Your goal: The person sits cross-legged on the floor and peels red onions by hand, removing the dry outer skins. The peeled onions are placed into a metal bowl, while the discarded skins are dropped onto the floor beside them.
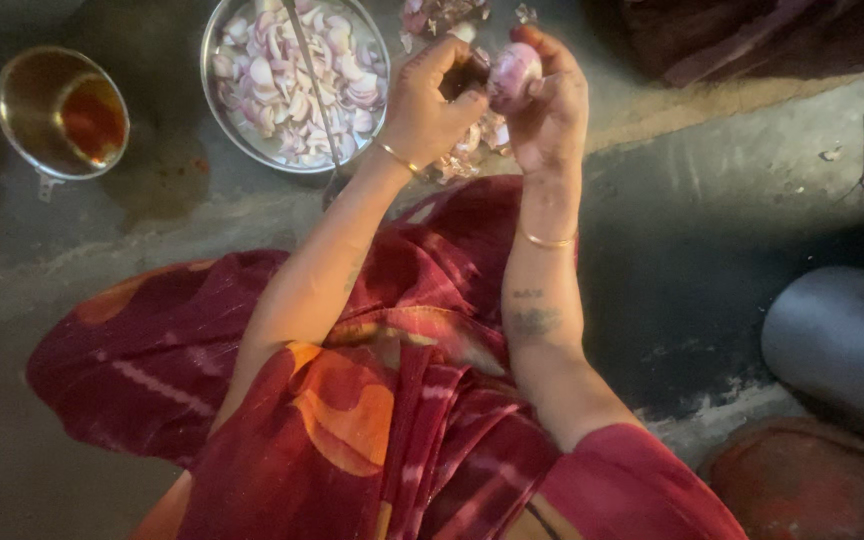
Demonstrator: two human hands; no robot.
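Red-and-orange patterned cloth of the person's lap fills the near frame, directly under both forearms. Right hand is closed around a small peeled purple-white onion, fingers curled over its far side, thumb pressing from the near side; left hand meets it from the left, fingertips pinching at the onion's skin edge, so both hands are closed on the same onion, held above the floor. Just under the grip lies a loose pile of pale papery onion peels; left of the grip sits a round steel bowl of sliced onion pieces with a thin metal handle across it. Further left, a small steel cup with reddish liquid. Risks, judged: the slick peeled onion could slip from the pinch and drop onto the grey concrete floor; peel scraps could fall into the sliced bowl since it sits so near.
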